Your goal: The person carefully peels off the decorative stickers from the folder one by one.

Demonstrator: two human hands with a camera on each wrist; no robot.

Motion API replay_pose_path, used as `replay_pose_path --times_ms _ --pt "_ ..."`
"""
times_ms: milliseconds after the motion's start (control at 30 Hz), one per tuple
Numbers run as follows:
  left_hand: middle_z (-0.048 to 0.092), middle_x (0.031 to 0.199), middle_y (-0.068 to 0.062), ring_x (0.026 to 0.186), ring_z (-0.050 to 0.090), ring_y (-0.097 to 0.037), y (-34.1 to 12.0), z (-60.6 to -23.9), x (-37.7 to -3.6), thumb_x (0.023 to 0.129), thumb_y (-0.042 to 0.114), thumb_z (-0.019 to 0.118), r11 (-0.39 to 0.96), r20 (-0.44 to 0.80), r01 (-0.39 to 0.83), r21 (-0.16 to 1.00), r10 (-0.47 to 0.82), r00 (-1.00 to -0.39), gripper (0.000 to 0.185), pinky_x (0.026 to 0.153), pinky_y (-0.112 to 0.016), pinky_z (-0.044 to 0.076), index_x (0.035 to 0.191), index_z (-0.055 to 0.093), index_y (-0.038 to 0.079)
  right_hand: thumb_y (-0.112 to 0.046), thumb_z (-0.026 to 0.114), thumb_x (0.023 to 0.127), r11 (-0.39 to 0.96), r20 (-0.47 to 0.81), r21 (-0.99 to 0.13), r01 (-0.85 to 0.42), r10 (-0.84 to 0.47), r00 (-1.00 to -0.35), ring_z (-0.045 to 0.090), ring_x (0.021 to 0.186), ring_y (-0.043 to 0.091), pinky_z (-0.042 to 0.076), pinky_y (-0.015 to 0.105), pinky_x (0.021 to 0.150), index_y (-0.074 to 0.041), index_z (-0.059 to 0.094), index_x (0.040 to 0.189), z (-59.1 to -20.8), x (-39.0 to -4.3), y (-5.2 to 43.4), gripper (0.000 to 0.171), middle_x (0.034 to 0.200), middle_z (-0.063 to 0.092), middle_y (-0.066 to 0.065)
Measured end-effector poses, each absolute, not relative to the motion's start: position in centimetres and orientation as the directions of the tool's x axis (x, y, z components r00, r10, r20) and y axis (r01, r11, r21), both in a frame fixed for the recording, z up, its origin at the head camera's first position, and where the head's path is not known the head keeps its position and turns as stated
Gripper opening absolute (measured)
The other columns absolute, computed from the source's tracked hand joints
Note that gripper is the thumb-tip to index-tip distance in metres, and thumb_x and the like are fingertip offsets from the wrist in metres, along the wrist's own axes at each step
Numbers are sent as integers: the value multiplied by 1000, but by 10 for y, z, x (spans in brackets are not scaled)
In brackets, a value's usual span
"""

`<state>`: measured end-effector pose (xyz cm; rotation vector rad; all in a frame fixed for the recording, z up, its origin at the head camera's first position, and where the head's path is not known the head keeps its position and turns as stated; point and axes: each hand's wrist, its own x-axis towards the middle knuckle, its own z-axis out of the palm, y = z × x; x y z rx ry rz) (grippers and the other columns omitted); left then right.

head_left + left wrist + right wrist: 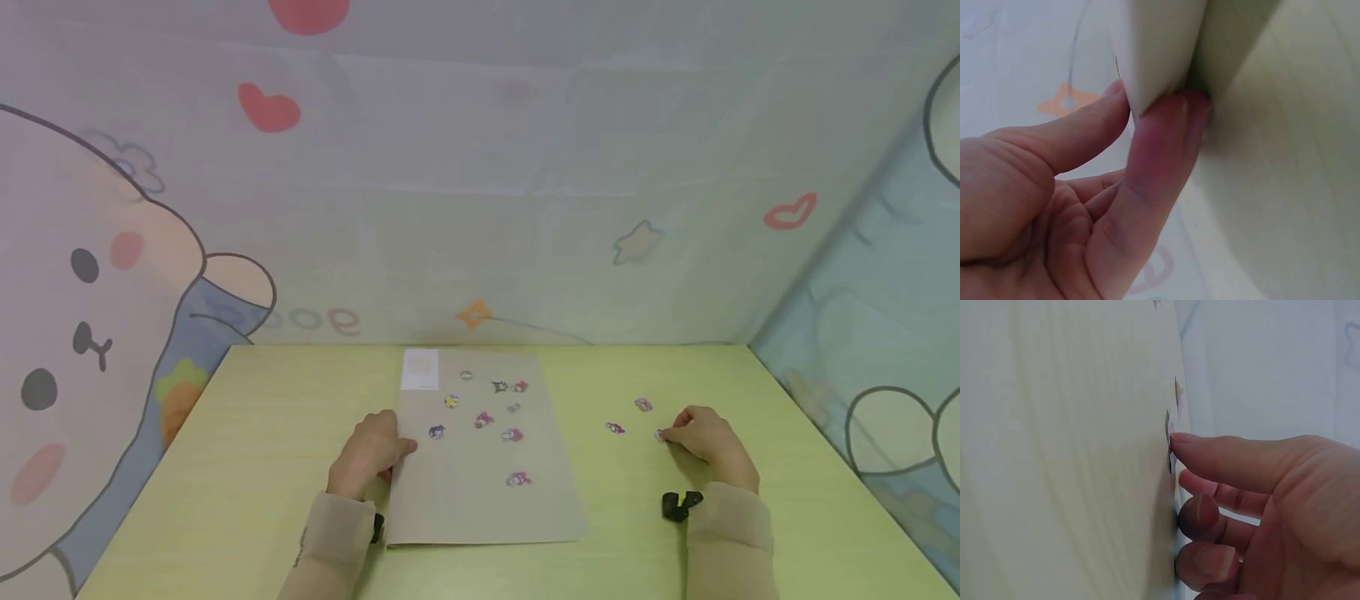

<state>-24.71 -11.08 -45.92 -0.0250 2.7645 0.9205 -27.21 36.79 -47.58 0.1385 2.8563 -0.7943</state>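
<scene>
A flat beige paper piece [480,508] lies on the table with several small cartoon stickers on it, among them a pink one [517,479] low on the right. My left hand [371,454] pinches its left edge. In the left wrist view the thumb [1094,128] is on one face and the fingers [1154,156] are at the other. To the right of the paper, my right hand [705,437] pinches a small sticker [660,435] at the tabletop, the thumb tip [1184,439] on it. Two more stickers, one pink-red [615,428] and one pinkish [643,404], lie nearby.
A white label [420,369] sits at the paper's top left corner. Behind the yellowish table [285,417] hangs a printed cloth backdrop [480,167], which also covers the sides. A black strap piece [681,505] shows at the right cuff.
</scene>
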Motion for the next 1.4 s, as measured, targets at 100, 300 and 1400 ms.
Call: replay_pose_path --times_ms 100,300,1400 --pt "62 76 -15 47 61 -19 -109 -459 -248 92 15 70 805 -222 -87 586 57 -973 28 49 -28 47 101 59 -9 -23 59 95 856 -201 -497 143 47 -978 50 78 28 40 39 68 2 53 95 -472 -270 370 26 86 54 14" --pt "62 77 -15 47 61 -19 -111 -460 -249 92 15 70 807 -216 -83 585 56 -975 28 48 -28 47 101 58 -9 -32 49 102 819 -158 -567 86 -6 -987 53 68 24 43 37 60 4 50 117 -446 -264 363 39 93 61 18" --pt "61 75 -15 48 62 -20 -110 -458 -254 92 15 70 797 -215 -77 599 68 -974 29 50 -28 47 102 58 -9 -5 58 97 854 -73 -257 -453 -484 -872 56 116 35 44 46 98 2 62 124 -434 -347 177 28 124 61 18"
